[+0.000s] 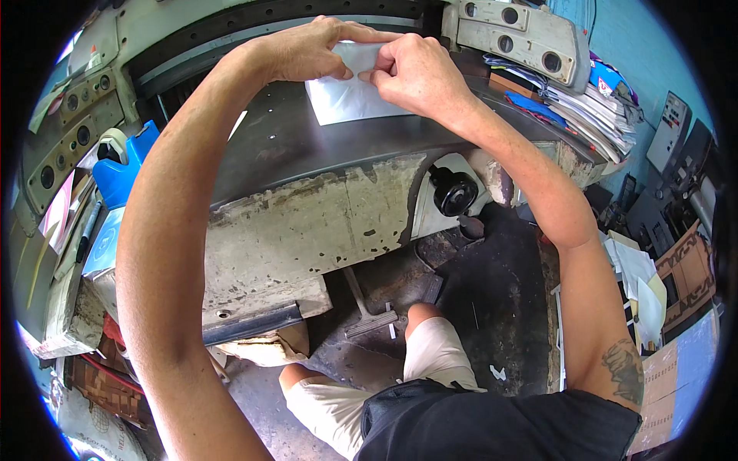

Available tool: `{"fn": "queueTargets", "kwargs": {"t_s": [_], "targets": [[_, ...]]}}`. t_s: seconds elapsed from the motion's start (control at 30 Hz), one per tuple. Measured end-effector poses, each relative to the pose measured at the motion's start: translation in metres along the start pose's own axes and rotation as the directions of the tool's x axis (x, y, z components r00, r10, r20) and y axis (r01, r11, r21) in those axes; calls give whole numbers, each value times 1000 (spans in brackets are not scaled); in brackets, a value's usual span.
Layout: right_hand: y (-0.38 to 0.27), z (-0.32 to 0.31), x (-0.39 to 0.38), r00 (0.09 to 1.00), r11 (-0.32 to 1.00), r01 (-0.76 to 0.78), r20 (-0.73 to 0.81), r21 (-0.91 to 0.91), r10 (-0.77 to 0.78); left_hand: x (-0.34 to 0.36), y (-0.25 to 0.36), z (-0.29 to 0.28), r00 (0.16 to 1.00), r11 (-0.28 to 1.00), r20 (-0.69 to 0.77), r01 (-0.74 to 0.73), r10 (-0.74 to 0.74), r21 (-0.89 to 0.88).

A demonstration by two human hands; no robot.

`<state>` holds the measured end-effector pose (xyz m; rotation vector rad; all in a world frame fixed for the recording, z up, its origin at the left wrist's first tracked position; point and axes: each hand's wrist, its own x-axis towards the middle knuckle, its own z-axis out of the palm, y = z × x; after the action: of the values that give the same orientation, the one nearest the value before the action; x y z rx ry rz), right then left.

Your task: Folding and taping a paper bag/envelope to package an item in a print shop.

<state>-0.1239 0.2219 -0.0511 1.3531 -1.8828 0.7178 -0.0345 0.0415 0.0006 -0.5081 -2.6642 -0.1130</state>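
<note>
A stack of white paper (350,104) stands on the dark metal table of a cutting machine, its glossy front side facing me. Both my arms reach forward to it. My left hand (311,50) grips its upper left part, the thumb against the front and the index finger stretched along the top toward the right hand. At the upper right, my right hand (421,75) pinches the paper with curled fingers, thumb toward the left thumb. The fingertips almost meet. Behind the hands, the far part of the stack is hidden.
Below the table's front edge juts a black handwheel (455,193). A metal foot pedal (370,323) is near the floor. Piled papers (596,115) lie on the right, and a blue plastic holder (123,169) stands on the left. Beyond the paper runs the machine's dark crossbar (192,65).
</note>
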Motion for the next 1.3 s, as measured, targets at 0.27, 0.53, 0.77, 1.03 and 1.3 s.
{"fn": "queueTargets", "kwargs": {"t_s": [0.27, 0.53, 0.77, 1.03, 1.3], "targets": [[1, -3, 1, 998, 996, -25, 49, -82, 29, 0, 0, 11, 994, 998, -108, 39, -35, 39], [3, 0, 4, 998, 986, -58, 16, -155, 61, 1, -21, 19, 968, 991, -213, -129, 131, 25], [14, -14, -4, 986, 954, -165, -15, -250, 166, 0, -7, 18, 974, 994, -197, -102, 109, 48], [40, -31, -22, 996, 956, -78, -69, -282, 61, 1, -2, 19, 986, 998, -164, -49, 42, -34], [8, -70, -10, 996, 988, -64, -47, 140, 71, -20, 24, 9, 991, 904, -124, 94, -46, 417]]}}
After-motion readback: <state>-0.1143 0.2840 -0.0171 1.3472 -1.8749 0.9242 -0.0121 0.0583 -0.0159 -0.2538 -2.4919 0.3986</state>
